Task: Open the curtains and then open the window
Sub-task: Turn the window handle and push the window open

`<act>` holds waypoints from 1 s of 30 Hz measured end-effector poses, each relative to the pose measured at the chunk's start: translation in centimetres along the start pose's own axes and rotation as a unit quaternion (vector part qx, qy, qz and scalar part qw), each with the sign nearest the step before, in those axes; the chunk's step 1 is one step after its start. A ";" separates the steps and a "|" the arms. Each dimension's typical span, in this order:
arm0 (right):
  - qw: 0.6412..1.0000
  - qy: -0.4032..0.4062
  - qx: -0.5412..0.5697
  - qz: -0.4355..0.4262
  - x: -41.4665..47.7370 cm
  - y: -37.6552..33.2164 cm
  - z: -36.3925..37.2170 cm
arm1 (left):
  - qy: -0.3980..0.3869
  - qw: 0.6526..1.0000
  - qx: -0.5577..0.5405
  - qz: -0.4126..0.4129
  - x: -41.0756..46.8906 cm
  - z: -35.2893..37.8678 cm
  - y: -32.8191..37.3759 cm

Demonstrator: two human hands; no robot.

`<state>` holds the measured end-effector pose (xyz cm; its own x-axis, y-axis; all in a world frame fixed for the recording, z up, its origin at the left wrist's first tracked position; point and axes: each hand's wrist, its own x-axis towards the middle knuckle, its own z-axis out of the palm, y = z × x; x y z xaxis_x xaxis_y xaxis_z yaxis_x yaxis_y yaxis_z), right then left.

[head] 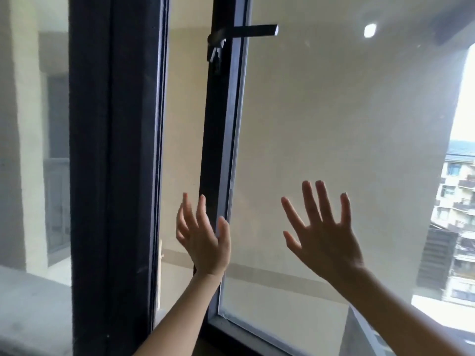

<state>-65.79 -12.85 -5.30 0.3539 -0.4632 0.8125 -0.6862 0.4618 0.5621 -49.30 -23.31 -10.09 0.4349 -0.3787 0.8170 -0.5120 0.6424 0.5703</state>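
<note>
A dark-framed window sash (218, 155) stands ajar, swung outward, with a gap between it and the thick fixed frame post (113, 176). Its dark handle (246, 30) points horizontally to the right near the top. My left hand (203, 237) is raised with fingers spread at the sash's edge, low on the frame. My right hand (323, 232) is open with fingers spread, in front of the glass pane (334, 124); whether it touches the glass I cannot tell. No curtain is in view.
A beige outside wall shows through the gap and the glass. Apartment buildings (460, 206) are far off at the right. A fixed pane (33, 150) lies left of the post, with a grey ledge (30, 304) below it.
</note>
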 end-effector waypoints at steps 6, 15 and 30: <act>1.000 0.006 0.011 0.001 -0.3 -0.2 -0.2 | -0.094 0.944 -0.013 -0.317 -0.4 0.7 -1.4; 0.999 0.034 0.023 -0.005 0.0 0.1 0.0 | 0.017 0.955 -0.050 -0.291 -0.9 1.9 -1.5; 0.999 -0.025 0.005 0.023 1.0 0.0 6.6 | -0.106 0.958 -0.103 -0.246 -1.1 13.6 -2.1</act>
<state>-69.61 -18.35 -5.50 0.2891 -0.4794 0.8286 -0.7074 0.4762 0.5223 -58.81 -33.34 -11.05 0.4136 -0.7828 0.4649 -0.1164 0.4610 0.8798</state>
